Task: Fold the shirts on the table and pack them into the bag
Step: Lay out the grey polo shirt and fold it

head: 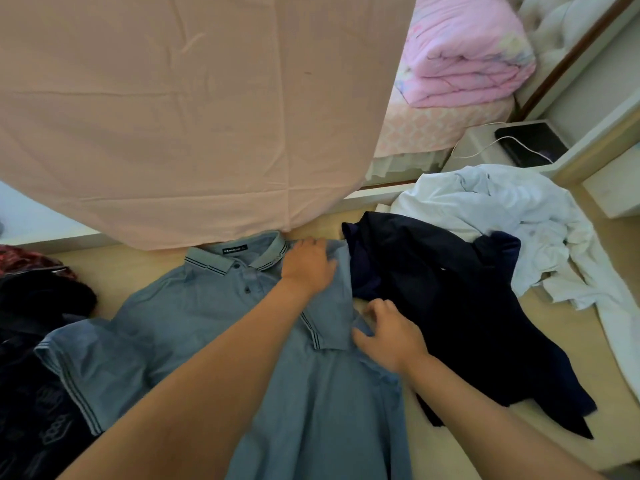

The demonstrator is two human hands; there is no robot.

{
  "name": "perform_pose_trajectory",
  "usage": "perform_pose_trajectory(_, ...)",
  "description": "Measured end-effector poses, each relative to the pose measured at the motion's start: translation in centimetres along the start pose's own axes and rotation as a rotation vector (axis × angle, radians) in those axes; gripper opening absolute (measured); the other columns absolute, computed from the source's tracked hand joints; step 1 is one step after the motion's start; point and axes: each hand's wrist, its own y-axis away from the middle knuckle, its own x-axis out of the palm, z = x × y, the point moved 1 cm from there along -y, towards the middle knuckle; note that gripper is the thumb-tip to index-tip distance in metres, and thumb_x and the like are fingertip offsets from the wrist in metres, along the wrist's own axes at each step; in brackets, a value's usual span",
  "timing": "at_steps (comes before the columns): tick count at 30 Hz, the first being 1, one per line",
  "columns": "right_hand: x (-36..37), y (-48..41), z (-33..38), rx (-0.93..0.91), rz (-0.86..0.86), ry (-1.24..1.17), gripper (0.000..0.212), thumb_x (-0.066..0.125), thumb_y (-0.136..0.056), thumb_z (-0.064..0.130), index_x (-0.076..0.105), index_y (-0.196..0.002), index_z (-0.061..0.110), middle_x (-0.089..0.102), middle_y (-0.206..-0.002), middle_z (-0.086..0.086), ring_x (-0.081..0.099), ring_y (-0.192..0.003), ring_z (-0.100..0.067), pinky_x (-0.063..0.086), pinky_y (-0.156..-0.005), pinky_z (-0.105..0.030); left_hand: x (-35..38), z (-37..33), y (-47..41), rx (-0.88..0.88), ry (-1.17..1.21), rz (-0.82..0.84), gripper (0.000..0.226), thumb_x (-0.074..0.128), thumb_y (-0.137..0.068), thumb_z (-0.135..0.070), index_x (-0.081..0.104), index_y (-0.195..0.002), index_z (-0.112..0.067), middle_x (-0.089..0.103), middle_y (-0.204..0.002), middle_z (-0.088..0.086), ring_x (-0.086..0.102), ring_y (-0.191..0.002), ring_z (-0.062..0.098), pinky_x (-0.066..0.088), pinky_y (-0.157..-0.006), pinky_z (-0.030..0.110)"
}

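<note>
Shirt under left hand, right hand pinching

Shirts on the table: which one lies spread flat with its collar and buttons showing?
The grey-blue polo shirt in the middle, with striped collar and cuffs. The navy shirt and the white shirt to its right lie crumpled in heaps.

A blue-grey polo shirt lies face up on the tabletop, its striped collar at the far end, its right sleeve folded inward and its left sleeve spread. A crumpled navy shirt touches its right edge. Beyond that, farther right, lies a rumpled white shirt.
</note>
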Motion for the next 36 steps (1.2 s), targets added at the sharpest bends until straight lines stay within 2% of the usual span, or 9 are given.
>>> perform_pose_trajectory(3,0.0,0.2,-0.6,0.000,0.023,0.051,0.031,0.064,-0.083,0.052,0.059,-0.102,0.029,0.057,-0.102,0.010,0.061,-0.092,-0.014,0.047,-0.075,-0.031,0.4,-1.5,-1.3,0.005,0.049,0.119,0.028,0.050,-0.096,-0.035,0.060,-0.116,-0.018,0.062,-0.112,0.007,0.059,-0.110,0.029,0.042,-0.076,0.032)
perform_pose_trajectory(7,-0.7,0.1,-1.0,0.085,-0.010,0.031,0.018,0.063,-0.090,0.039,0.065,-0.083,0.023,0.066,-0.084,0.006,0.063,-0.081,-0.017,0.050,-0.068,-0.030,-0.6,-1.8,-3.1,-0.169,0.414,-0.103,0.023,0.047,-0.098,-0.024,0.060,-0.082,-0.013,0.067,-0.087,0.011,0.065,-0.088,0.032,0.042,-0.068,0.028)
perform_pose_trajectory(11,-1.4,0.0,-0.6,0.130,-0.080,0.117,0.010,0.057,-0.092,0.025,0.055,-0.088,0.017,0.061,-0.086,0.002,0.061,-0.075,-0.020,0.052,-0.063,-0.033,-1.0,-1.6,-4.1,-0.233,0.799,-0.098,0.012,0.053,-0.098,-0.016,0.062,-0.096,-0.008,0.068,-0.092,0.016,0.069,-0.083,0.029,0.058,-0.082,0.043)
perform_pose_trajectory(14,-0.8,0.0,0.5,0.039,-0.125,0.360,0.041,0.067,-0.083,0.022,0.046,-0.118,0.021,0.051,-0.110,-0.002,0.059,-0.088,-0.021,0.046,-0.059,-0.031,-0.3,-1.6,-1.5,-0.099,0.674,-0.087,0.033,0.059,-0.094,-0.011,0.054,-0.127,-0.011,0.052,-0.128,0.008,0.053,-0.115,0.019,0.037,-0.099,0.022)
perform_pose_trajectory(18,0.3,-1.0,2.2,-0.435,-0.177,0.506,0.081,0.074,-0.064,0.022,0.048,-0.140,0.016,0.047,-0.142,-0.012,0.050,-0.124,-0.031,0.048,-0.092,-0.042,1.1,0.3,3.6,0.003,0.458,-0.111,0.039,0.057,-0.092,-0.004,0.053,-0.130,-0.013,0.045,-0.130,0.006,0.056,-0.105,0.020,0.036,-0.089,0.017)
perform_pose_trajectory(21,0.3,-2.1,3.8,-0.367,0.054,0.558,0.066,0.056,-0.086,0.028,0.038,-0.148,0.017,0.031,-0.157,-0.010,0.029,-0.143,-0.030,0.026,-0.113,-0.048,1.2,2.6,7.6,0.062,0.437,-0.080,0.042,0.057,-0.088,0.002,0.055,-0.128,-0.011,0.050,-0.127,0.006,0.054,-0.111,0.020,0.036,-0.097,0.016)
perform_pose_trajectory(25,-0.3,-3.2,8.5,-0.310,-0.036,0.680,0.034,0.046,-0.090,0.025,0.058,-0.120,0.016,0.054,-0.123,-0.009,0.047,-0.115,-0.031,0.029,-0.100,-0.045,-0.7,6.9,12.2,-0.066,0.300,-0.136,0.045,0.055,-0.088,-0.006,0.055,-0.131,-0.016,0.054,-0.128,0.004,0.054,-0.112,0.024,0.043,-0.093,0.034)
perform_pose_trajectory(33,5.6,-2.9,25.5,-0.693,0.190,0.287,0.037,0.045,-0.094,0.008,0.054,-0.129,0.017,0.048,-0.130,-0.007,0.057,-0.106,-0.035,0.048,-0.083,-0.043,-8.1,18.1,22.3,-0.375,-0.164,-0.537,0.020,0.063,-0.076,-0.007,0.063,-0.093,-0.016,0.060,-0.087,0.003,0.058,-0.079,0.029,0.042,-0.060,0.038)
perform_pose_trajectory(36,8.4,-1.7,32.2,-0.746,0.271,0.083,0.049,0.046,-0.095,0.004,0.048,-0.141,0.020,0.046,-0.145,-0.004,0.053,-0.123,-0.032,0.047,-0.095,-0.043,-9.5,21.3,26.2,-0.497,-0.218,-0.569,0.018,0.067,-0.076,-0.004,0.061,-0.090,-0.012,0.058,-0.084,0.005,0.055,-0.070,0.027,0.033,-0.054,0.033)
